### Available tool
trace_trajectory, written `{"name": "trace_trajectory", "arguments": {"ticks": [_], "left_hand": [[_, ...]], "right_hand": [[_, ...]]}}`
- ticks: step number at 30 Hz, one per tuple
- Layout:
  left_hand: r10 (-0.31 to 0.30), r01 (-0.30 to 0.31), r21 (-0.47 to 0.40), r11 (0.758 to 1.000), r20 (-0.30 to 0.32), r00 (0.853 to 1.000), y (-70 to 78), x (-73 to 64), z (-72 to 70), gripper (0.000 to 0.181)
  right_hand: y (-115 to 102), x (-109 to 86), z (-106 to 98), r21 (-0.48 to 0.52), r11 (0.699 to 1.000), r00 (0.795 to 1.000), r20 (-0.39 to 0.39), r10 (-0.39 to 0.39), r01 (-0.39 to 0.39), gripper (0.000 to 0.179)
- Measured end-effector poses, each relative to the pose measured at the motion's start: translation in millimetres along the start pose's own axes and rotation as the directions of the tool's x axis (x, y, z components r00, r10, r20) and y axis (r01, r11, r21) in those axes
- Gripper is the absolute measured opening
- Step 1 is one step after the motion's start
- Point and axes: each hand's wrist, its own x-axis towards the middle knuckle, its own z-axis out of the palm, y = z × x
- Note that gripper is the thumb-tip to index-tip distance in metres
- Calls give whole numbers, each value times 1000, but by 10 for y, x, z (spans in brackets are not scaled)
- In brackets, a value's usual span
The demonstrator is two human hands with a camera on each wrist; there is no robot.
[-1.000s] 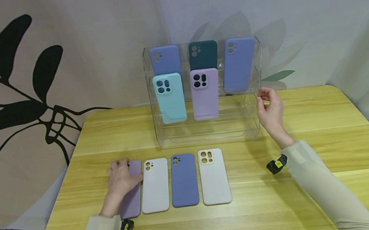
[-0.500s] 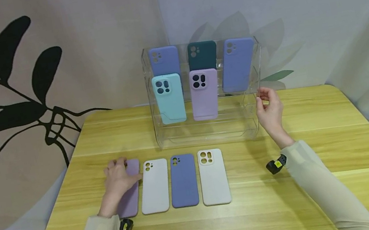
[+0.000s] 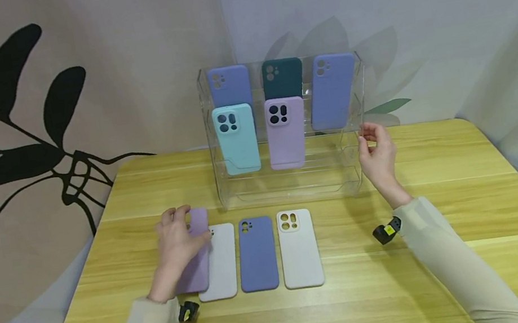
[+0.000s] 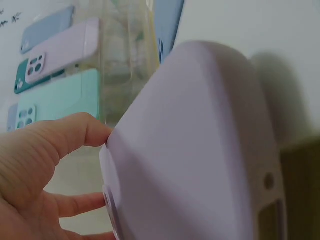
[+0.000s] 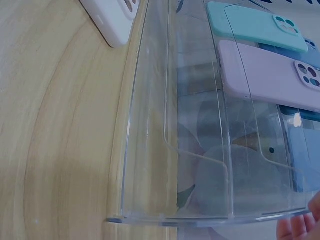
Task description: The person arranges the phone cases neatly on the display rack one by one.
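My left hand [image 3: 175, 247] grips a purple phone case [image 3: 199, 271] by its edges, with thumb and fingers on opposite sides. The case is tilted and overlaps the left edge of a white phone case [image 3: 225, 264] in the head view. In the left wrist view the purple case [image 4: 175, 140] fills much of the frame, its bottom port cutouts at lower right. My right hand [image 3: 380, 158] pinches the right side edge of a clear acrylic rack [image 3: 295, 191]; in the right wrist view only its fingertips [image 5: 297, 227] show, at the rack's side panel.
Right of the white case lie a blue-violet case [image 3: 257, 259] and another white case [image 3: 302, 257]. On the rack's middle tier stand a mint case [image 3: 238, 145] and a lilac case [image 3: 288, 139]. Blue [image 3: 230, 83], dark green [image 3: 283, 77] and periwinkle [image 3: 333, 92] cases stand behind.
My left hand has lifted the purple case and carried it right and toward the rack, over the white case's edge. My right hand stays at the rack's side.
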Motion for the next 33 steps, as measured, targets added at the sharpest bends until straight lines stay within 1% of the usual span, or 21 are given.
{"name": "trace_trajectory", "arguments": {"ticks": [4,11,16,20,25,29,33], "left_hand": [[13,-13,-28,1000,-14,1000,100,10,40,73],[66,-71,-102,992,-51,996,308,26,85,72],[97,-106,-110,988,-80,992,456,42,107,70],[130,-141,-124,982,-90,987,565,51,142,70],[198,-215,-158,964,-116,973,678,64,202,67],[256,-278,-169,946,-142,956,774,62,250,64],[305,-329,-151,932,-166,938,884,56,300,61]], "right_hand": [[-3,1,1,7,1000,1000,1,3,-4,21],[-10,-1,-1,3,1000,1000,3,15,-15,21],[-9,0,-1,-7,1000,1000,6,17,-17,21],[-8,-2,-2,-16,1000,1000,10,18,-17,21],[-10,-1,-4,-9,1000,1000,14,20,-20,21],[-3,4,-1,-1,1000,1000,18,14,-14,21],[5,6,0,-1,1000,1000,18,7,-7,21]]}}
